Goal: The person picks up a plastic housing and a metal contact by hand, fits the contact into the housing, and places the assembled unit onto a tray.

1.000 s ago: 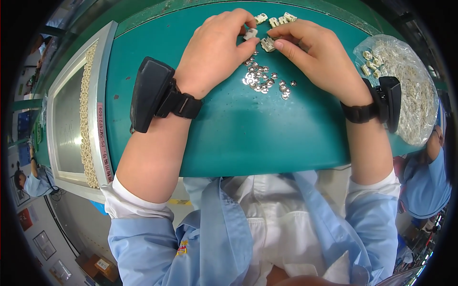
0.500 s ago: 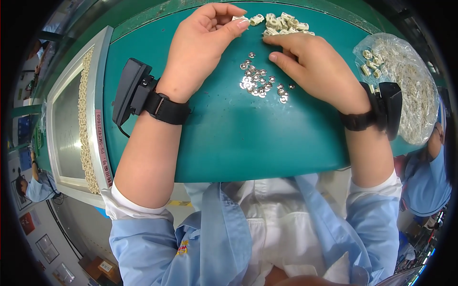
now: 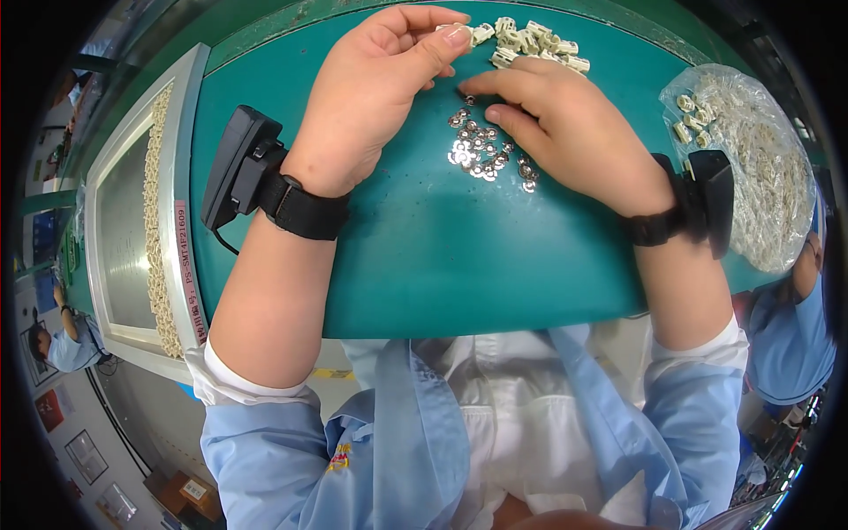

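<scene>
My left hand (image 3: 380, 71), closed in a pinch at the far side of the mat, holds a small cream plastic housing that my fingers largely cover. Close by, a few loose metal discs (image 3: 469, 101) lie at the tip of my right index finger. My right hand (image 3: 565, 115) is open, palm down, with thumb and index finger apart; its other fingers are partly hidden. More shiny round metal discs (image 3: 477, 150) are scattered below it. Beyond my right hand sits a pile of cream plastic housings (image 3: 534, 40).
At the left stands a metal-framed tray (image 3: 192, 265) with a row of cream parts along its side. A clear plastic bag (image 3: 760, 177) with more parts lies at the right on the green mat (image 3: 477, 274). Other people in blue sit at both sides.
My right hand has moved left and nearer, from the edge of the housing pile to the top of the metal discs. My left hand stays nearly in place, keeping its pinch.
</scene>
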A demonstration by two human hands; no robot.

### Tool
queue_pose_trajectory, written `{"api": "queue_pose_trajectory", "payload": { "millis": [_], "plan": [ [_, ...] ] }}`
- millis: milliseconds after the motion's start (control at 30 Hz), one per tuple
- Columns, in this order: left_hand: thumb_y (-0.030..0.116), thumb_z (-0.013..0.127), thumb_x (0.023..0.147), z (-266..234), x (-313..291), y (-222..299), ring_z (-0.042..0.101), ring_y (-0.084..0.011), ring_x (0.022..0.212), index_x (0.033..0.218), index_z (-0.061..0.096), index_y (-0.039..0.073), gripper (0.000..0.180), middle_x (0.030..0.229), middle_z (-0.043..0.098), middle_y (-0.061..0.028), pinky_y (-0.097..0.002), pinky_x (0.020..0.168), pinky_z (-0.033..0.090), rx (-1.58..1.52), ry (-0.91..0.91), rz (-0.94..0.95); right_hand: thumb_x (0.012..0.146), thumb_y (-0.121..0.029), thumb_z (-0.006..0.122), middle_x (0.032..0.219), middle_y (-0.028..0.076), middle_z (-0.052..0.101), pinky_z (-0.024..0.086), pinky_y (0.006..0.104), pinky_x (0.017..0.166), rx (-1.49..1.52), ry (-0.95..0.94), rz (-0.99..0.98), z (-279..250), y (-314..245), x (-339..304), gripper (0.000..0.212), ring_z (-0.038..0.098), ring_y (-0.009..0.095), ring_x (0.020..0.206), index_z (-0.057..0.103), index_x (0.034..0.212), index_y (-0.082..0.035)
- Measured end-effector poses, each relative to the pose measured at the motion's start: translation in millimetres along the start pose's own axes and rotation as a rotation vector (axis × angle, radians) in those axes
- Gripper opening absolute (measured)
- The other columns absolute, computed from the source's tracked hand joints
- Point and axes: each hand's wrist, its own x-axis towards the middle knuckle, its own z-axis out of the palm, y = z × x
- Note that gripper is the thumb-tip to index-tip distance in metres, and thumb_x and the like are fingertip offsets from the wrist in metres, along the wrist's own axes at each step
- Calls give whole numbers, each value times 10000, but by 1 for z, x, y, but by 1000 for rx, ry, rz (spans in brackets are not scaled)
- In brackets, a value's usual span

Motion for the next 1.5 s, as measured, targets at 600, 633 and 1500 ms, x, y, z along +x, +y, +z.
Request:
{"api": "queue_pose_trajectory", "payload": {
  "millis": [600,633,1500],
  "plan": [
    [127,578,895,3,-5,2,513,-44,756,1055,549,34,187,881,571,20,-162,693,423,-5,-19,-14,809,-19,565,776,113,527,424,336,667,43,-108,85,-5,-1,-1,69,514,252,730,502,831,0],
    [131,572,900,3,-6,2,513,-47,754,1058,549,34,187,882,570,19,-164,695,423,-19,-13,-3,819,-15,560,772,101,523,422,323,661,93,-89,112,-7,-3,0,62,512,225,720,500,828,0],
    [248,538,917,-1,-8,-3,540,-115,768,971,566,57,201,812,574,-9,-247,694,432,-241,-242,23,879,-77,579,933,30,607,455,224,751,828,60,375,-26,-7,5,165,555,98,821,604,1015,12]
  ]
}}
